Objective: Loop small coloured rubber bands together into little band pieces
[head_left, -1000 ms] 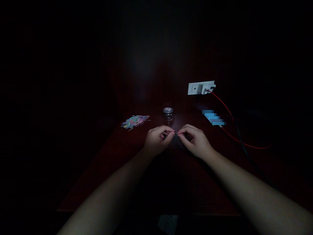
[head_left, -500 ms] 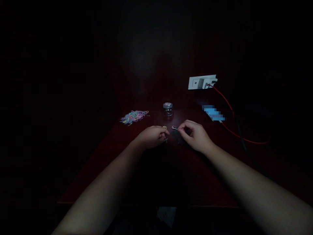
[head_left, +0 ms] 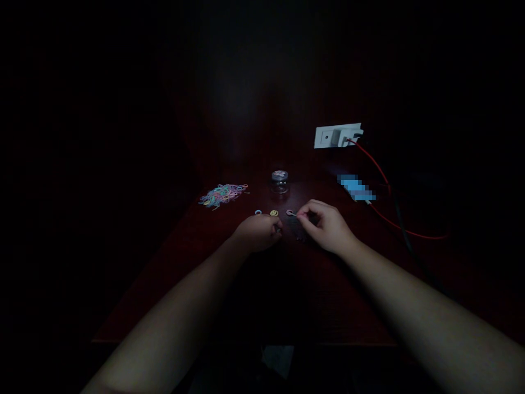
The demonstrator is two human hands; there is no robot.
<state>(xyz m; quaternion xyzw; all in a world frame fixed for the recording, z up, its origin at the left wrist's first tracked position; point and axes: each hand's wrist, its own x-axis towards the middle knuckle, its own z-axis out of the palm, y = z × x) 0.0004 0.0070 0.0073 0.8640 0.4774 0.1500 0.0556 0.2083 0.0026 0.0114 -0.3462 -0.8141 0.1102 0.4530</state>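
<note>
My right hand is closed in a pinch, its thumb and forefinger on a thin, pale hair tie. A pink ring-shaped hair tie lies at those fingertips, touching or overlapping the pale one. My left hand rests low over the table with curled fingers; a small pale bit shows at its fingertips, too dim to make out. Just beyond it lie a yellow hair tie bundle and a blue hair tie. Faint dark hair ties lie between the hands.
A loose pile of colourful hair ties lies back left on the dark red table. Behind my hands stands a small clear lidded jar. At right are a phone, its red cable and a wall socket with charger.
My left hand has shifted slightly right, its fingers curling over the spot where a thin pale hair tie showed. The blue hair tie has come into view behind it. My right hand keeps its pinch.
</note>
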